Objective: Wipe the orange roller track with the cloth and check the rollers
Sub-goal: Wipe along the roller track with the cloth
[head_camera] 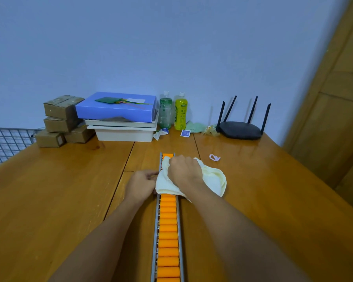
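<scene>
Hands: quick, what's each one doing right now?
Left hand: closed on the orange roller track's left rail.
Right hand: closed on the cloth, pressing it on the track.

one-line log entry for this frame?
step: wiping | right hand: pressing cloth on roller track far end | left hand: at track rail

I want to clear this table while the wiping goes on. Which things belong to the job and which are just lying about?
In use: orange roller track; cloth; right hand pressing the cloth; left hand at the track's rail.

Lying about: router; two bottles; blue box; cardboard boxes; white bins; pink loop.
</scene>
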Motion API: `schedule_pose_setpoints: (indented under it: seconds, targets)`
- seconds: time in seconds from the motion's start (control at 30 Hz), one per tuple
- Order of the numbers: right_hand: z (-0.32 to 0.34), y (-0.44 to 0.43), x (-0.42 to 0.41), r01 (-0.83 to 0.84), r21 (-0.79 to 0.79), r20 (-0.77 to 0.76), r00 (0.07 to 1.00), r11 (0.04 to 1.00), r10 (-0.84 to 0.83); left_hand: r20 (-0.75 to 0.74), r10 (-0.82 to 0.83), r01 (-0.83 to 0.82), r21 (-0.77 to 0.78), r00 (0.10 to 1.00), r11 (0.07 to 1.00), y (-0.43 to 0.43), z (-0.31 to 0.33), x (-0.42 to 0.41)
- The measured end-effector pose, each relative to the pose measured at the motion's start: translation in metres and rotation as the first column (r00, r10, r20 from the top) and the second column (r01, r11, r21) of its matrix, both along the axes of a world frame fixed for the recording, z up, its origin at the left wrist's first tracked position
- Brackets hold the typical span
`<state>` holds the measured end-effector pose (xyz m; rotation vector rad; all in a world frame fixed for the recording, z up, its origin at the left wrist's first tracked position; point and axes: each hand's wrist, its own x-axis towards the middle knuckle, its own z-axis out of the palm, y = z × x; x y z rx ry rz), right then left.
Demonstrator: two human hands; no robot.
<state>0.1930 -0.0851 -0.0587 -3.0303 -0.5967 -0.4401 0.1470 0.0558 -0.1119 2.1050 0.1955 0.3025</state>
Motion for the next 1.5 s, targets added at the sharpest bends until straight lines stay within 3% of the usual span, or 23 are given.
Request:
schedule_pose_setpoints:
  seconds: [0.17,0.37,0.57,0.8,1.07,1.3,1.5]
  targets:
    - [-0.002,-0.029,-0.003,0.035,-0.008,-0.016,0.999,0.999,-0.035,0.008,0.015,-0.015,0.012,1.000,1.000,-0.001,-0.002,0.002]
    - [0.013,-0.044,-0.018,0.072,0.158,0.003,0.997,0.985,-0.074,0.005,-0.016,0.016,-0.006,1.000,1.000,-0.002,0.001,-0.007]
    - [0.040,-0.024,-0.035,0.008,0.262,0.027,1.000,0.965,-0.016,-0.020,-0.065,0.064,-0.039,0.998,0.997,-0.003,0.009,-0.029]
    - [0.009,0.003,-0.061,-0.008,0.206,-0.093,0.995,0.978,0.028,0.016,-0.133,0.133,0.014,0.991,0.991,0.002,0.007,-0.067]
    - [0.003,-0.019,-0.067,-0.001,0.089,-0.067,0.998,0.996,0.007,-0.036,-0.065,0.064,-0.016,0.997,0.998,-0.003,0.006,-0.077]
    - [0.007,-0.047,-0.075,0.031,-0.001,-0.062,0.998,1.000,-0.031,-0.056,-0.038,0.041,0.061,0.998,0.997,-0.010,0.008,-0.081]
    - [0.029,-0.059,-0.091,0.075,0.104,-0.025,0.997,0.992,-0.073,-0.070,-0.013,0.022,0.123,0.997,0.992,-0.018,0.011,-0.098]
